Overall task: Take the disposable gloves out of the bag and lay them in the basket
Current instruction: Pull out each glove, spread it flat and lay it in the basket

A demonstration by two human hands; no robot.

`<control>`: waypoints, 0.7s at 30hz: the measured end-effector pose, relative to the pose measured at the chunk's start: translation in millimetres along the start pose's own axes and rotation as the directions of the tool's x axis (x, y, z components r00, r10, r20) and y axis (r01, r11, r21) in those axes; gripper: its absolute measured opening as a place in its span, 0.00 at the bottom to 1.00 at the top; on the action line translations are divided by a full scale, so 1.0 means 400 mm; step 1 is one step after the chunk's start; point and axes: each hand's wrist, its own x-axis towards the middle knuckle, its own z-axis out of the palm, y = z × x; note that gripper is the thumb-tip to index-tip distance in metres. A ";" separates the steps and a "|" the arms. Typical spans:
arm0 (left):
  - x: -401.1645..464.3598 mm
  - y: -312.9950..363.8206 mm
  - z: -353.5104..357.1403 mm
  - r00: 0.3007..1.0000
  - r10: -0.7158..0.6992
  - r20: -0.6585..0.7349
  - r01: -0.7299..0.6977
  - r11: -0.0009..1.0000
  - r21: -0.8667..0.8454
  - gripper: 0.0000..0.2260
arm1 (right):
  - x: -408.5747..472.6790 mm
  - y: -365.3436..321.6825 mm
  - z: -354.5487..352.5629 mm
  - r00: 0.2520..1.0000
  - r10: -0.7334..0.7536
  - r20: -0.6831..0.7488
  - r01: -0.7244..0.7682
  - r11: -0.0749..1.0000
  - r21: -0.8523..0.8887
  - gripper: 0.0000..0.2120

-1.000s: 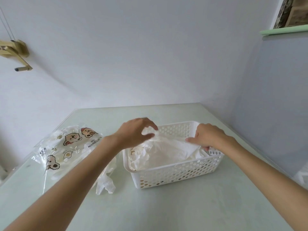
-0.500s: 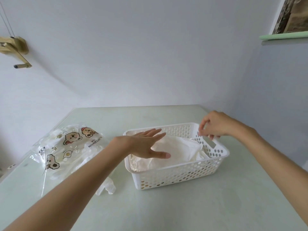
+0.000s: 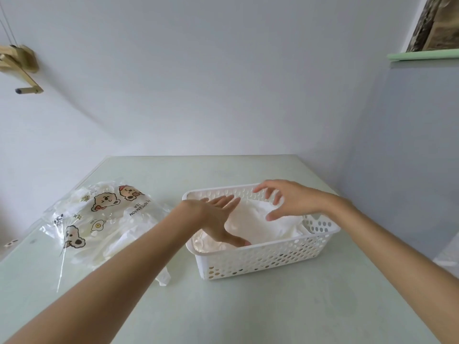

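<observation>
A white perforated basket point(image 3: 268, 259) stands on the pale green table point(image 3: 248, 314), with thin white disposable gloves point(image 3: 255, 224) lying inside. My left hand point(image 3: 218, 219) lies flat on the gloves in the basket's left half, fingers straight and thumb pressing down. Above the basket's far right part hovers my right hand point(image 3: 285, 199), fingers spread and loosely bent, holding nothing. Left of the basket lies the clear bag point(image 3: 99, 217) printed with cartoon bears, more gloves inside it. A loose glove point(image 3: 164, 279) pokes out from under my left forearm.
Walls close the table in at the back and right. A wooden bracket point(image 3: 22, 68) is fixed high on the left wall and a green shelf point(image 3: 422, 55) at the upper right. A small tag point(image 3: 10, 242) lies at the table's left edge.
My right hand let go at the basket's right rim and moved left over the gloves with fingers spread. My left hand stayed flat, pressing the gloves down.
</observation>
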 end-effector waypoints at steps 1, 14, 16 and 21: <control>0.006 0.006 0.004 1.000 -0.016 0.023 0.016 1.000 0.022 0.49 | 0.013 0.000 0.012 0.994 0.003 0.111 0.005 0.998 -0.066 0.34; -0.194 -0.103 0.002 0.871 -0.038 -0.490 -0.169 0.913 -0.372 0.19 | -0.032 -0.028 0.014 0.987 -0.024 -0.157 0.009 0.995 -0.099 0.22; -0.277 -0.171 0.029 0.840 -0.172 -0.515 -0.083 0.897 -0.434 0.09 | -0.057 -0.107 0.027 0.959 -0.094 -0.269 0.086 0.996 -0.039 0.15; -0.360 -0.266 0.112 0.885 -0.407 -0.227 0.226 0.800 -0.555 0.16 | -0.094 -0.341 0.129 0.915 -0.247 -0.319 0.284 0.956 0.074 0.07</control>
